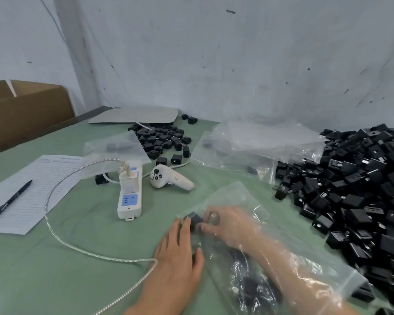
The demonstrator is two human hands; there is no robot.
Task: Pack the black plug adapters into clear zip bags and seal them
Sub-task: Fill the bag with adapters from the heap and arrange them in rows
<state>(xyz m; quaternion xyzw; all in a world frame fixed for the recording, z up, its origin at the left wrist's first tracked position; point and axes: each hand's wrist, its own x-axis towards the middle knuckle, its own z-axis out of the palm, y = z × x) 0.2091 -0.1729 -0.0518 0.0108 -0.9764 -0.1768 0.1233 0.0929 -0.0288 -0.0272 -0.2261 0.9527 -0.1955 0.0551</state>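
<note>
Seen from the head, the right hand [225, 226] is deep inside a clear, crinkly plastic zip bag [323, 267] lying on the green tabletop [77, 258]. Its grip pinches a small black square plug adapter [195, 220] at the bag's far end. The left hand [180, 253] lies outside, fingers straight, pressing the bag there. If the arm tugs, the bag could rip and adapters could spill. The shiny plastic blurs the right fingers, and I cannot find the zip.

You've got one pen [9, 201], one paper sheet [48, 176], one power strip [129, 211], one controller [168, 178] and two heaps of black adapters [362, 189]
</note>
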